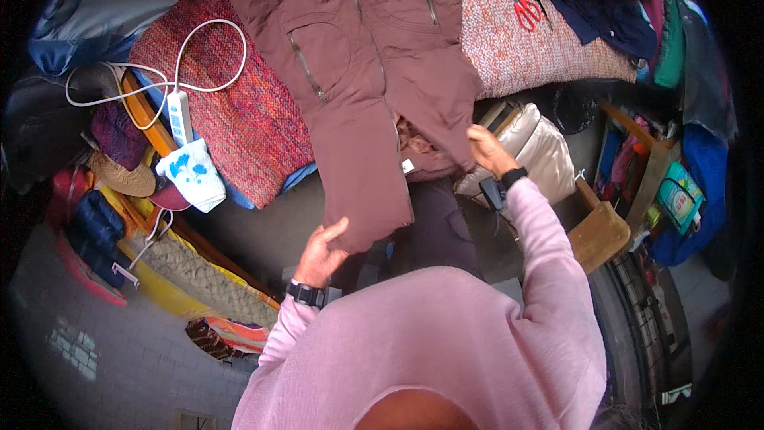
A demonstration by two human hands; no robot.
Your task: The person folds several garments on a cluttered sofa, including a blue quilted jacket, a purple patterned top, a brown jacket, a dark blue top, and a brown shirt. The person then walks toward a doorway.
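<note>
A maroon-brown zip-front jacket spreads before me, its far part beyond the top of the view. Two zipped pockets show on it, and the front zipper runs down its middle. My left hand holds the near left corner, thumb on top and fingers partly hidden under the cloth. At the right edge, my right hand pinches the fabric between thumb and fingers. Between the two front panels the inside shows, with a small white tag.
A red knitted cover and a pale knitted cover flank the jacket. Red-handled scissors lie on the pale one. At left is a corded power strip beside a white-and-blue cloth. A shiny beige cushion sits behind my right wrist.
</note>
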